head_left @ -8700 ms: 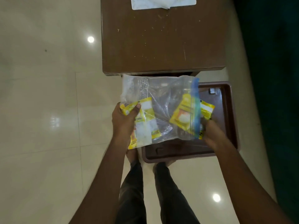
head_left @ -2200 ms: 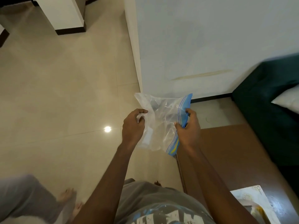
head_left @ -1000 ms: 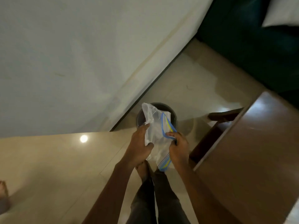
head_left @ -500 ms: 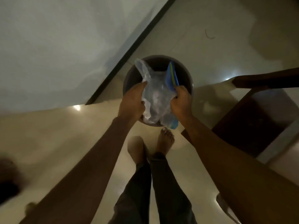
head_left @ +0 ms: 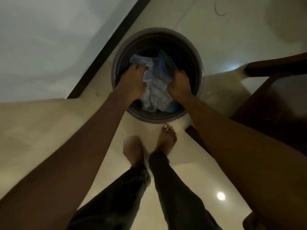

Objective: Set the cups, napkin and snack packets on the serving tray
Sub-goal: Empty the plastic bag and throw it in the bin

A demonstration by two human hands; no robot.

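A crumpled clear plastic zip bag (head_left: pixel 157 90) with a blue seal strip sits inside the mouth of a round dark bin (head_left: pixel 116 63) on the floor. My left hand (head_left: pixel 132 82) grips the bag's left side and my right hand (head_left: pixel 179 83) grips its right side by the blue strip. Both hands reach down past the bin's rim. The bag looks empty. No cups, napkin, snack packets or serving tray are in view.
The bin stands against a white wall (head_left: pixel 49 39) with a dark skirting. A brown wooden table (head_left: pixel 269 100) juts in at the right. My bare feet (head_left: pixel 167 138) stand on pale floor tiles just in front of the bin.
Earlier the bag held yellow packets over the tray; now it is empty. Over the last second I have bent over the bin and pushed the bag down into it.
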